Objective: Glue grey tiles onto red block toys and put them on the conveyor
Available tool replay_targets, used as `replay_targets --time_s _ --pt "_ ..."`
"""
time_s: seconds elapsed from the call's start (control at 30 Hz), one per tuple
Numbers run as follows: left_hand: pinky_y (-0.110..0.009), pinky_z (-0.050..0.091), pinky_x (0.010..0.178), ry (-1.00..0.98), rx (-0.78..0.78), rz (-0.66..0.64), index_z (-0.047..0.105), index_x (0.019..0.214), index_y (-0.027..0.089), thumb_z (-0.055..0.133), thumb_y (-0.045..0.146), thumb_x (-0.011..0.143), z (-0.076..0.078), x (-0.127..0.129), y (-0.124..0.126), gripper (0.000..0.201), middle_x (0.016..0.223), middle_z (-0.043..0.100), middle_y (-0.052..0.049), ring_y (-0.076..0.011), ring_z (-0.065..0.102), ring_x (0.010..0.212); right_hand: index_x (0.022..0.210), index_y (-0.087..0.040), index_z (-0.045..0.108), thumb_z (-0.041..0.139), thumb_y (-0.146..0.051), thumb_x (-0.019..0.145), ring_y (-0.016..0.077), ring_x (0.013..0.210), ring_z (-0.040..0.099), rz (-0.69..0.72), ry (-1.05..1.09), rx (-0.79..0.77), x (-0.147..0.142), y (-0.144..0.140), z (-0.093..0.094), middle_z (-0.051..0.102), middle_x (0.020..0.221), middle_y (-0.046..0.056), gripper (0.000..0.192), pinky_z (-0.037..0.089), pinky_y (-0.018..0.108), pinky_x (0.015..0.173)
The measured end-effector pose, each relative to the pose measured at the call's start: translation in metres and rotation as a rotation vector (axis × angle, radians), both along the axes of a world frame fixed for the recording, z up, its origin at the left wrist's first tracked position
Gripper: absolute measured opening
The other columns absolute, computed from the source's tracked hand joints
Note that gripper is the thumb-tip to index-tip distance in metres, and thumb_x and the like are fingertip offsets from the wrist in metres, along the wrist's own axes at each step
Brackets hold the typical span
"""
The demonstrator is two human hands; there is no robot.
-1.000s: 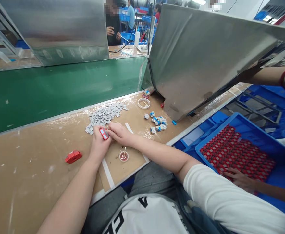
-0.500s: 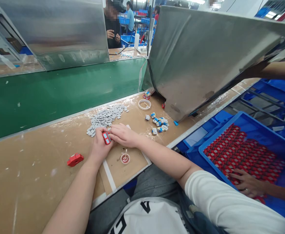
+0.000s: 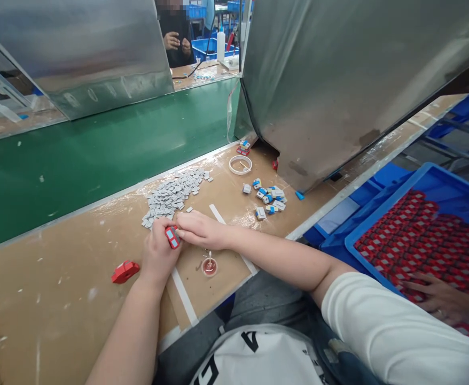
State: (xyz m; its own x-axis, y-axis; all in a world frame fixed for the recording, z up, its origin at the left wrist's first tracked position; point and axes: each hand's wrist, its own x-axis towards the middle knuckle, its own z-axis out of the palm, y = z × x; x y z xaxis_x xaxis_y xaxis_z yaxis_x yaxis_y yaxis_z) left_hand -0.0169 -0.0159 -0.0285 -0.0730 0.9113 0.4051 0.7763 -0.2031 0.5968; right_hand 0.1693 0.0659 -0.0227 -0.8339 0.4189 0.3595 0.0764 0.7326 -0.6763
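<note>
My left hand [image 3: 158, 254] grips a small red block part [image 3: 172, 237] just above the brown bench top [image 3: 70, 310]. My right hand [image 3: 200, 230] meets it from the right, fingertips pressed on the part's upper end. A heap of small grey tiles [image 3: 172, 195] lies just beyond both hands. Close to my right wrist stands a tiny round dish with a stick in it [image 3: 209, 266]. Another red part [image 3: 125, 271] rests on the bench to the left of my left hand.
A white ring [image 3: 240, 164] and a cluster of blue-and-white pieces [image 3: 270, 198] lie further right. A green conveyor belt [image 3: 98, 155] runs behind the bench, flanked by metal shields. On the right, another person's hand [image 3: 438, 297] reaches into a blue crate of red parts [image 3: 430, 235].
My hands have stayed together on the red part. The view has shifted, so the bench and crate sit slightly differently in frame; the other person's hand stays in the crate.
</note>
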Motion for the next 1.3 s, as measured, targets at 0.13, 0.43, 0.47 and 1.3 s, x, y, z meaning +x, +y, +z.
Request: replay_targets --time_s 0.13,0.43,0.47,1.3 --pt "-0.035 0.052 0.073 0.046 0.023 0.058 0.055 0.109 0.026 0.069 0.041 0.089 -0.002 0.001 0.0 0.029 0.101 0.074 -0.008 -0.0277 0.074 0.088 0.094 -0.023 0.043 0.036 -0.04 0.117 0.0196 0.094 0.05 0.035 0.065 -0.121 -0.001 0.003 0.0 0.052 0.095 0.003 0.03 0.043 0.036 0.092" --pt "-0.032 0.053 0.07 0.049 -0.001 0.108 0.058 0.114 0.026 0.075 0.045 0.085 0.008 0.003 -0.001 0.038 0.098 0.076 -0.005 -0.025 0.074 0.079 0.097 -0.022 0.05 0.035 -0.04 0.118 0.0203 0.095 0.054 0.099 0.057 -0.053 0.006 0.01 0.013 0.057 0.097 0.004 0.032 0.043 0.035 0.091" --pt "-0.032 0.052 0.069 0.071 -0.022 0.113 0.06 0.112 0.026 0.075 0.045 0.084 0.009 0.002 -0.001 0.037 0.096 0.076 -0.005 -0.0253 0.074 0.078 0.098 -0.022 0.051 0.034 -0.04 0.118 0.021 0.095 0.055 0.086 0.036 -0.006 0.006 0.009 0.013 0.059 0.098 0.005 0.032 0.043 0.036 0.091" --pt "-0.03 0.047 0.064 0.216 0.189 0.019 0.062 0.102 0.027 0.068 0.035 0.09 0.005 -0.005 -0.01 0.015 0.08 0.073 -0.002 -0.0213 0.069 0.066 0.104 -0.023 0.053 0.023 -0.044 0.119 0.0233 0.097 0.058 0.125 -0.023 0.266 0.008 0.003 0.013 0.065 0.101 0.008 0.04 0.04 0.041 0.094"
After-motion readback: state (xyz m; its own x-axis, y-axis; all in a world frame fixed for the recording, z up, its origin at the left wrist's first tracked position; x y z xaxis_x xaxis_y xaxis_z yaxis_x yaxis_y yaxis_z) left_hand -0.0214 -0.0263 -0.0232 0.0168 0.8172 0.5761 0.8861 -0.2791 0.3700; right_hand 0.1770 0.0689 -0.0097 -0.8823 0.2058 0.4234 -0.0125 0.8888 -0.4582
